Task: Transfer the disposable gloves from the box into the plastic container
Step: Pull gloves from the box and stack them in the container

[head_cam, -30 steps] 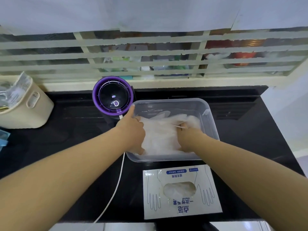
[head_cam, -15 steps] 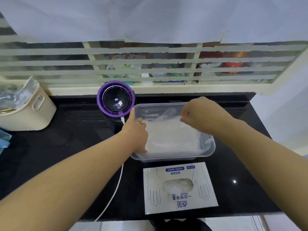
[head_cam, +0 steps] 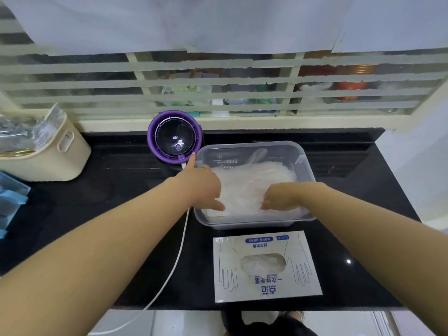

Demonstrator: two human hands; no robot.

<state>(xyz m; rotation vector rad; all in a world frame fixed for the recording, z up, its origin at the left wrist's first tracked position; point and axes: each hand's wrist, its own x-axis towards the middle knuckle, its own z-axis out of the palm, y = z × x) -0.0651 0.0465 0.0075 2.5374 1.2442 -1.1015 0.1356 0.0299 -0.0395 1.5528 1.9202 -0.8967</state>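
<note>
A: First entry, nearest the counter's front edge?

B: Box (head_cam: pixel 266 265). Flat white card, long axis left to right, print upside down to the wearer. There is an oval opening on top with crumpled clear film showing inside.

A: Beside it?

B: White cable (head_cam: pixel 177 258), running from the front edge up past the box's left side. The glossy black counter (head_cam: pixel 121 190) lies bare to the box's right and more widely to its left.

A: Next back?

B: Plastic container (head_cam: pixel 303 163). Clear, rectangular, rounded corners, long axis left to right, just beyond the box with a narrow gap between. Gloves (head_cam: pixel 252 187) are inside, a pale, wrinkled, translucent heap lying flat over most of the floor.

A: Hands?

B: Left hand (head_cam: pixel 201 187) is spread, thumb laid on the heap near the left front corner, forefinger straight by the left rim, pointing away. Right hand (head_cam: pixel 281 196) is on the heap's near right part, fingers bent with the tips down in the film. Whether they pinch any, I cannot tell.

A: Far row?

B: Round purple-rimmed device (head_cam: pixel 174 138) with a black domed top, just beside the container's far left corner. Cream bin (head_cam: pixel 60 156), well apart at far left. Barred window (head_cam: pixel 218 93) behind.
</note>
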